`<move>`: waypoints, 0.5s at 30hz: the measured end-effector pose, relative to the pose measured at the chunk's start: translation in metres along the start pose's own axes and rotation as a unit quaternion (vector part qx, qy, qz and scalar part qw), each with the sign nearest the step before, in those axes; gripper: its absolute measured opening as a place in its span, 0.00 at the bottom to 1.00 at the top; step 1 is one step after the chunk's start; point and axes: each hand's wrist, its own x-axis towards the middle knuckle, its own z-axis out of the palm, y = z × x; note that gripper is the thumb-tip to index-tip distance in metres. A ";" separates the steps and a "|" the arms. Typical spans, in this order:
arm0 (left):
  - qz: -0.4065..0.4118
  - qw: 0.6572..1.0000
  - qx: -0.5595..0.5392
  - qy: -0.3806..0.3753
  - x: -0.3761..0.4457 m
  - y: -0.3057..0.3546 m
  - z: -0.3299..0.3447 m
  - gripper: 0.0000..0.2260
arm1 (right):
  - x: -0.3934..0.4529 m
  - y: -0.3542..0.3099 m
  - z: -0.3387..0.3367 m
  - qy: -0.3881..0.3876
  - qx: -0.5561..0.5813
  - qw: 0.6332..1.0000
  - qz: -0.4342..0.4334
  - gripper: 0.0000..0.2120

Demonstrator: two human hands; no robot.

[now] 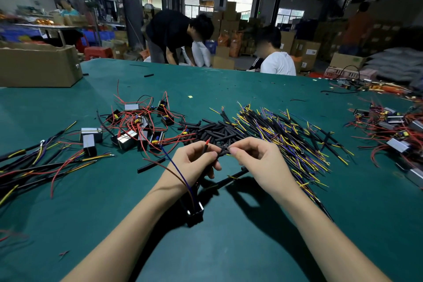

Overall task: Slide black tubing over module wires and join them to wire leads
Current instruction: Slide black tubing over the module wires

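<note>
Both hands work just above the green table (251,247), near the tube pile (217,133) at mid-table. Left hand (194,162) has fingers curled round a red-tipped wire (207,142) w/ black tubing on it; right hand (256,160) pinches a short black tube (223,152) btwn thumb & forefinger, the two pieces meeting btwn the hands. A blue wire (174,165) & a red one run from the left hand down to a black module (194,212) on the table near the left wrist. Right of the pile: yellow/blue leads (286,135). Left of it: modules w/ red wires (142,126). Far left of the pile: cardboard box (39,64).
</note>
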 end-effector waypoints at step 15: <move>0.028 0.999 0.026 0.015 0.001 0.007 0.003 0.04 | -0.001 -0.005 -0.005 -0.064 0.034 0.997 0.034 0.11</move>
